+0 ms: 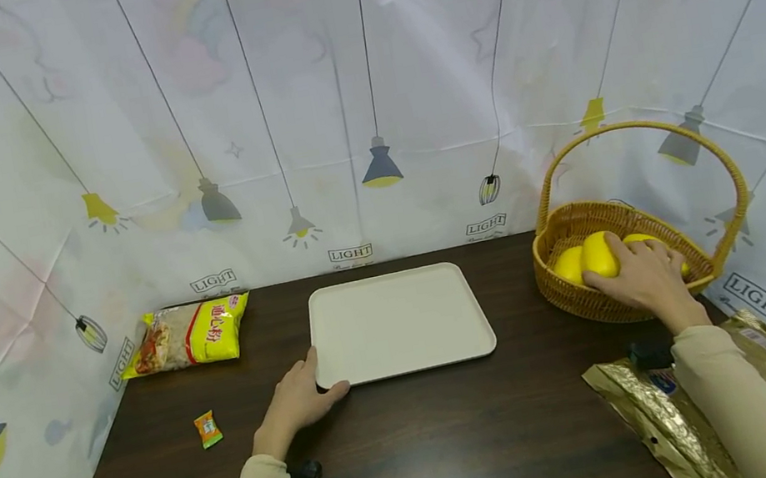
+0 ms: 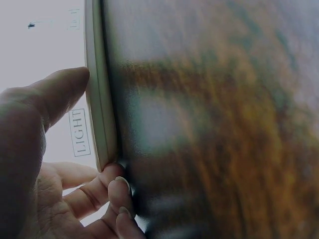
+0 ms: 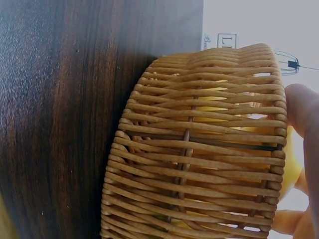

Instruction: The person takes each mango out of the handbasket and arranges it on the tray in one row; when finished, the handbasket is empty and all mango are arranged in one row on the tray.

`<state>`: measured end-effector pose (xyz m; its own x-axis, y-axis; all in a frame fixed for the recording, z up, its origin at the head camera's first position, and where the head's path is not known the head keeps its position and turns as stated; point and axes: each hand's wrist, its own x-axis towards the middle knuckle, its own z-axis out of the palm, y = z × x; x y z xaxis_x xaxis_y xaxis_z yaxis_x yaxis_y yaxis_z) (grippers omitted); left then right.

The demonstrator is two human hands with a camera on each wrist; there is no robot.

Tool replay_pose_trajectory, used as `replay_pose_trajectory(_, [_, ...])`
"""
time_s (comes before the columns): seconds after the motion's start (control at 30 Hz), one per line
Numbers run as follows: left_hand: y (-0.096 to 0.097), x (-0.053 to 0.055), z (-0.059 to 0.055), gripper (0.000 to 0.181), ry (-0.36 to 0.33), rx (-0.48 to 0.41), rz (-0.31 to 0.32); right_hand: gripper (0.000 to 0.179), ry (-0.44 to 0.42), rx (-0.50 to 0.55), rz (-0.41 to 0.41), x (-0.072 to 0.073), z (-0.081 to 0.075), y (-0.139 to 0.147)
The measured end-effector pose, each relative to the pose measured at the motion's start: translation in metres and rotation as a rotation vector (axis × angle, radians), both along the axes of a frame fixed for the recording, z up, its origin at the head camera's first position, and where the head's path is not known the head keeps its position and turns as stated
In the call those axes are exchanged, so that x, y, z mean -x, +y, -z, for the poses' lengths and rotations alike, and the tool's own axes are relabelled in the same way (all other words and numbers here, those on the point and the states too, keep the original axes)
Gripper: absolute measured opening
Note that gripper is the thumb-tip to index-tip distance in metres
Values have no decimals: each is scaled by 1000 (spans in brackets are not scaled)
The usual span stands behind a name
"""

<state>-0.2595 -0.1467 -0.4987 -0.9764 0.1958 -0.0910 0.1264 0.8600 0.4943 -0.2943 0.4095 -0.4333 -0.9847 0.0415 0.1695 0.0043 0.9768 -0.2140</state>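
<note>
On the dark table lies a cream rectangular tray. My left hand touches its near left corner, thumb at the front edge and fingers at the left side. In the left wrist view the thumb meets the tray rim and the other fingers sit low by the corner. To the right stands a wicker basket with an arched handle, holding several smooth yellow fruits. My right hand reaches in and grips one yellow fruit. The basket wall hides most of that grip in the right wrist view.
A yellow packaged food bag lies at the back left. A small orange and green wrapped packet is nearer, left of the left hand. Large gold foil bags lie under the right forearm. A patterned curtain hangs behind the table.
</note>
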Motion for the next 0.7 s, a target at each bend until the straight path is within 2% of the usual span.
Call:
replay_pose_trajectory(0.2, [1, 0, 0, 93, -6, 0, 2, 88, 46, 14, -4, -1, 2, -3])
replay_pose_trajectory(0.4, [1, 1, 0, 93, -13, 1, -1, 86, 81, 43, -18, 1, -3, -6])
replay_pose_trajectory(0.7, [2, 1, -3, 94, -31, 1, -7, 90, 58, 135, -28, -1, -12, -8])
